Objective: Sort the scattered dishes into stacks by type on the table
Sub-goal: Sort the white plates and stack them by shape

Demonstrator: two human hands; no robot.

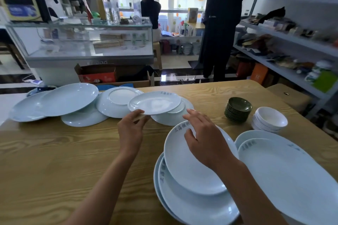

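My left hand (130,128) pinches the near rim of a small white plate (154,103), which lies tilted over other scattered plates. One plate (117,104) beside it is upside down. More pale plates (67,98) overlap at the far left. My right hand (203,139) hovers with relaxed fingers over a white plate (190,171) that tops a stack of larger plates (193,206) near me. Two big oval platters (285,175) are stacked at the right.
A stack of dark green saucers (237,108) and a stack of small white bowls (269,119) stand at the right on the wooden table (54,151). Beyond the table are a glass counter (87,42), shelves and two standing people.
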